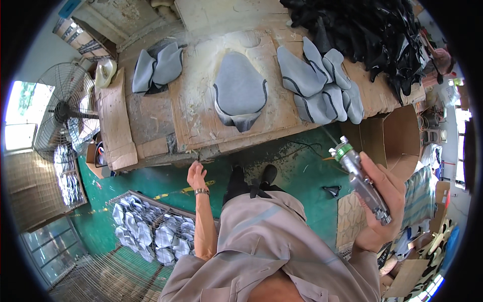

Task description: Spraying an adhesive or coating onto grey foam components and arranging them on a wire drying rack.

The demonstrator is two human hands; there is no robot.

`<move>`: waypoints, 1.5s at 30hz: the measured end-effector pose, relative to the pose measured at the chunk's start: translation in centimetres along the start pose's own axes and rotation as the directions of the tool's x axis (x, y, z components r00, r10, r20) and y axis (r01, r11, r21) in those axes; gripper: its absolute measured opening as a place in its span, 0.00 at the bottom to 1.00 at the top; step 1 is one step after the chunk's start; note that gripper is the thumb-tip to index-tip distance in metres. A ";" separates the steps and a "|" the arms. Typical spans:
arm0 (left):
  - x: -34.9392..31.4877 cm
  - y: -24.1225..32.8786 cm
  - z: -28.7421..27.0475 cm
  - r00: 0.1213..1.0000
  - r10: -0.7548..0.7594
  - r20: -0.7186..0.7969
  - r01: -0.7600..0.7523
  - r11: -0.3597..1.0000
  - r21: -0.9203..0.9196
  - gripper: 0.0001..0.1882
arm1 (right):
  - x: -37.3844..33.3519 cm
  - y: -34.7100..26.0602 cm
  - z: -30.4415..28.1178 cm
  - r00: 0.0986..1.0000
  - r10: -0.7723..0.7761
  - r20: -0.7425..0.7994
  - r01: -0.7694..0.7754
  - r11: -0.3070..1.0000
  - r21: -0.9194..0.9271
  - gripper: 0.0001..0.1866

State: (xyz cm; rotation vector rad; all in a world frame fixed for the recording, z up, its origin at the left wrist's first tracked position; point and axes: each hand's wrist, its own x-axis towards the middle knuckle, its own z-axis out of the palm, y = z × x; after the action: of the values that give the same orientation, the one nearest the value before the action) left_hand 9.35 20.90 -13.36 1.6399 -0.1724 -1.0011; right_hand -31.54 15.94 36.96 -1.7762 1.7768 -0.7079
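My right hand (383,199) is wrapped round a metal spray gun (359,178) with a green ring near its nozzle. The gun is held right of my body, off the table's front edge, nozzle toward the table. On the cardboard-covered table, straight ahead, sits a grey bicycle saddle cover (240,83) with black edging and a dark, narrow end toward me. Below the table's front edge, my left hand (196,176) hangs with loosely bent fingers, and nothing shows in it.
Grey covers (322,85) lie overlapped at the table's right, with more grey covers (158,68) at its left. Black saddle shells (362,32) are heaped at the far right. A large fan (63,108) stands left. Wire racks (151,229) bearing grey pieces and a cardboard box (395,138) flank me.
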 end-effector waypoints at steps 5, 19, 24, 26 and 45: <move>1.5 1.4 2.5 0.995 0.055 0.087 -0.052 0.998 -0.036 0.12 | -0.9 3.5 -2.0 0.887 -0.369 0.277 0.387 0.922 -0.011 0.46; -2.6 9.3 12.7 0.917 0.395 0.055 -0.385 0.913 -0.136 0.12 | -6.8 5.4 -3.2 0.919 -0.325 0.224 0.355 0.929 -0.107 0.36; -1.3 10.9 16.2 0.842 0.527 0.114 -0.512 0.848 -0.138 0.14 | -9.1 8.9 -4.8 0.902 -0.337 0.271 0.342 0.939 0.029 0.35; -1.3 12.3 18.7 0.614 0.699 0.367 -0.789 0.538 0.296 0.18 | -10.0 10.0 -4.7 0.949 -0.279 0.147 0.294 0.951 -0.094 0.34; -3.6 24.5 22.1 0.188 0.751 0.633 -0.949 -0.026 0.313 0.06 | -13.9 5.8 2.9 0.989 -0.137 0.045 0.129 0.979 0.158 0.31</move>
State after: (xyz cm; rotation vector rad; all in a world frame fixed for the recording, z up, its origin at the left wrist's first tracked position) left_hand 1.49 -1.52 9.84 1.4579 -1.8139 -0.0216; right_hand -33.78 29.87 30.89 -1.8039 1.5342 -0.8183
